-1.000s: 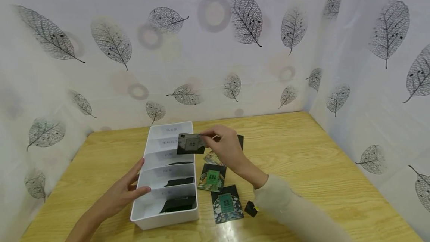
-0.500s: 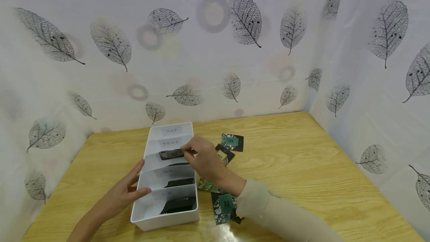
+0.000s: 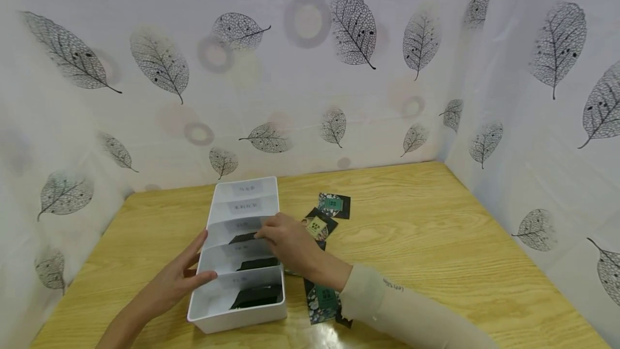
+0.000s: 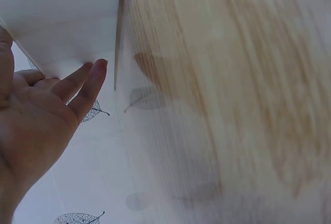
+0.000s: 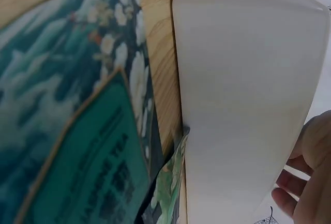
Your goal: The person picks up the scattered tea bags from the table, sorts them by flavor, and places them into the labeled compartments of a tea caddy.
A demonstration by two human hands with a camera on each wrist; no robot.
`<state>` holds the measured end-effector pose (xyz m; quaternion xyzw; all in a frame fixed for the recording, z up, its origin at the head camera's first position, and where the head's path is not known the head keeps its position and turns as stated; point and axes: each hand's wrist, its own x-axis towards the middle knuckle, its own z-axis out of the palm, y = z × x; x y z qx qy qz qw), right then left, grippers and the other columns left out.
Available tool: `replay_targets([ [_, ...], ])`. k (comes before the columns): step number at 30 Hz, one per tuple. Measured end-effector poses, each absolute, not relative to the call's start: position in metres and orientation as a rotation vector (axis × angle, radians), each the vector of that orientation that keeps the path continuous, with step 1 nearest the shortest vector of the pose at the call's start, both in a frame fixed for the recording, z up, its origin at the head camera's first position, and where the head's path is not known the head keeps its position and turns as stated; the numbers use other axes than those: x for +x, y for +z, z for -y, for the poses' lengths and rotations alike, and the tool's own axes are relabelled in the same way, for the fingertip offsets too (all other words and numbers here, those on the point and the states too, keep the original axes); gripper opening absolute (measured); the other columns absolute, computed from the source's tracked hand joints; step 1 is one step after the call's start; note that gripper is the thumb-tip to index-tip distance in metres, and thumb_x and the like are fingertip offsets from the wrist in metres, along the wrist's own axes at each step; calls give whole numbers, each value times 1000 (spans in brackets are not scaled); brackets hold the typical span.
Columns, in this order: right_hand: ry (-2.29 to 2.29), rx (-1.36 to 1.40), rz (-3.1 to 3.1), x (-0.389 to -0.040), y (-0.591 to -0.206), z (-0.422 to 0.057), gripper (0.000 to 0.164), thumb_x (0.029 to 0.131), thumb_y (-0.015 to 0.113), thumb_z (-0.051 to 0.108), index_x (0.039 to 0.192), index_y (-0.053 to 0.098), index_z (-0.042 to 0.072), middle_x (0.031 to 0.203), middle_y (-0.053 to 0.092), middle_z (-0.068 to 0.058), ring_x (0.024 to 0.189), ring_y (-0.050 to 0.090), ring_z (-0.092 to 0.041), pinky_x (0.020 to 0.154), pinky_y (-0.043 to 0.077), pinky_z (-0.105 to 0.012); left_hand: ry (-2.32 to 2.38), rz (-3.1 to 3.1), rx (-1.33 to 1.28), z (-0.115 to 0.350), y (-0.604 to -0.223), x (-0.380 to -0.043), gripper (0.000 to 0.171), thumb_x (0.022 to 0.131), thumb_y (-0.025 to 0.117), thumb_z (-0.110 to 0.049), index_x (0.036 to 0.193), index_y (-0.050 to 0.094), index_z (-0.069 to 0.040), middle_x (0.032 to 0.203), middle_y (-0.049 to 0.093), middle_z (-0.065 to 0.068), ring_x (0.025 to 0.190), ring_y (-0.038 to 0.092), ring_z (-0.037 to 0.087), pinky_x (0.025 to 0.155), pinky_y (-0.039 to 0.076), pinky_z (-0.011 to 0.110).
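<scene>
A white divided box [image 3: 237, 319] stands on the wooden table, its compartments bearing small paper labels. My left hand [image 3: 176, 273] rests along the box's left wall, fingers fairly straight and thumb over the rim; the left wrist view shows its fingertips on the white wall [image 4: 67, 22]. My right hand [image 3: 290, 244] reaches over the right rim into the middle compartment, thumb and forefinger pinching a dark tea packet [image 3: 242, 238], whose lower part is hidden. Dark packets [image 3: 256, 295] stand in the two nearer compartments. In the right wrist view the fingertips are partly out of sight.
Right of the box lie several flat tea packets: a teal one [image 3: 334, 205] at the back, a yellow-labelled one [image 3: 317, 226], and a "Jasmine Tea" one [image 5: 93, 172], partly under my right forearm. A small black scrap [image 3: 344, 319] lies in front. Leaf-printed curtains [image 3: 310, 69] enclose the table.
My right hand has carried the dark tea packet leftward from above the right rim and lowered it into the middle compartment. My left hand has stayed on the box.
</scene>
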<state>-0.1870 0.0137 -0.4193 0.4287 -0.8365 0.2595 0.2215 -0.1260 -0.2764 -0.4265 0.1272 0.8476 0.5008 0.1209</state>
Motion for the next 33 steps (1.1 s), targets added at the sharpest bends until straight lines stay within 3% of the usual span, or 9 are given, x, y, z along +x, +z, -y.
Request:
replay_targets([
  [5,521,1161,2406,-189,-416,-13,22,96,67,1,103,82,16,104,76,2,97,66,-18,83,52,-34,1437,-2498,366,277,-426,-127,93,102,68,-19,167,1,-14,167,9,33,136,44,57,90,55,35],
  [17,401,1180,2576,-190,-410,-11,28,98,64,1,113,81,18,109,75,2,97,64,-17,73,46,-25,1423,-2521,373,276,-425,-126,93,102,68,-20,167,2,-11,167,10,31,137,43,56,89,54,31],
  [24,589,1214,2571,-192,-411,-17,27,102,61,4,125,74,9,123,71,-4,114,61,-20,98,50,-29,1424,-2504,378,276,-425,-126,94,102,68,-20,167,0,-12,167,8,33,136,43,57,90,56,36],
  [33,1013,1161,2588,-213,-401,-46,36,103,64,8,138,62,1,135,64,-14,125,58,-31,99,52,-44,1431,-2502,374,278,-425,-127,94,102,68,-20,167,1,-11,166,10,33,134,47,55,90,54,33],
])
